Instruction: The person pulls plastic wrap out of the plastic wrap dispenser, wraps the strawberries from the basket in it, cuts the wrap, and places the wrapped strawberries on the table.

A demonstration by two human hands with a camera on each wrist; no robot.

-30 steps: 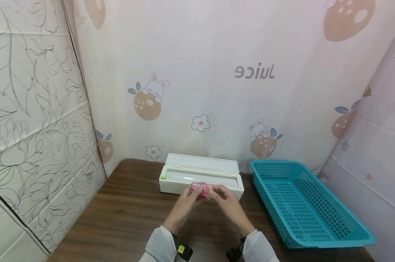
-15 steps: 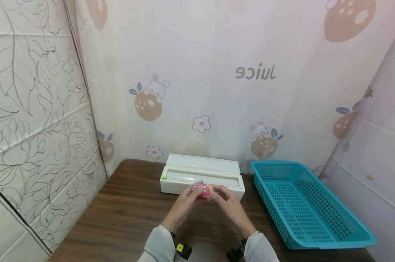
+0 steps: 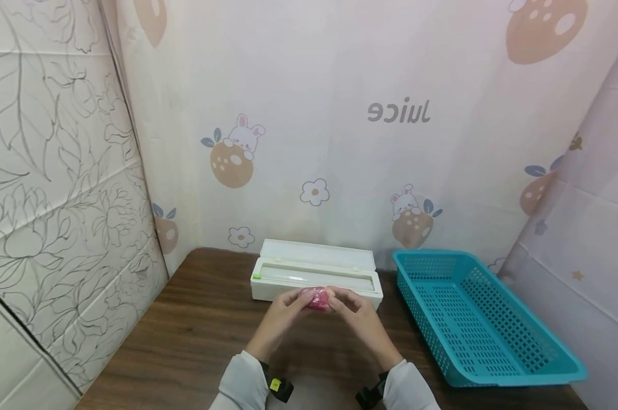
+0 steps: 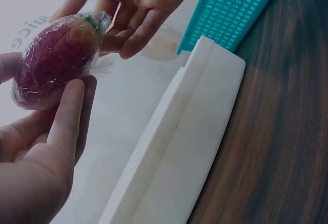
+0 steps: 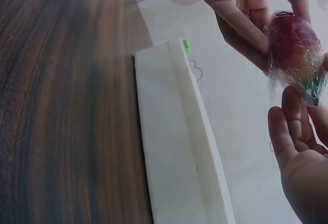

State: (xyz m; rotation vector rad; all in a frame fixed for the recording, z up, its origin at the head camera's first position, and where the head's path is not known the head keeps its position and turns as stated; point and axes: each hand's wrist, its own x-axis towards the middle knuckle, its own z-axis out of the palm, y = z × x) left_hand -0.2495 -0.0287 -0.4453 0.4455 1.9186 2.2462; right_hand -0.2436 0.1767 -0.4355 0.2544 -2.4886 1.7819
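1. Above the dark wooden table (image 3: 196, 336), just in front of the white dispenser box (image 3: 316, 279), I hold a pink-red fruit wrapped in clear film (image 3: 316, 298) between both my hands.
2. My left hand (image 3: 280, 316) has its fingers curled round the wrapped fruit's left side; the left wrist view shows my thumb and fingers (image 4: 66, 116) pressed against the film.
3. My right hand (image 3: 357, 316) meets the fruit from the right. Its fingers lie fairly straight and relaxed, with the fingertips (image 4: 120, 39) at the green stem end, where the film bunches up.
4. On the curtain (image 3: 339, 85) behind the table I can read one word, "Juice", printed mirror-wise, among bunnies, round orange fruits and small flowers. I see no readable writing on the box, only a small green tab (image 3: 256, 277) at its left end.
5. The box's lid stands open toward the curtain, and its long front edge runs just behind my fingers.
6. A teal plastic basket (image 3: 493, 364) sits to the right of the box, near its end, reaching toward the table's right edge.
7. Bare wood lies open to the left of my hands and near my sleeves (image 3: 242, 387); a flower-sketched panel (image 3: 57, 199) closes off the left side.
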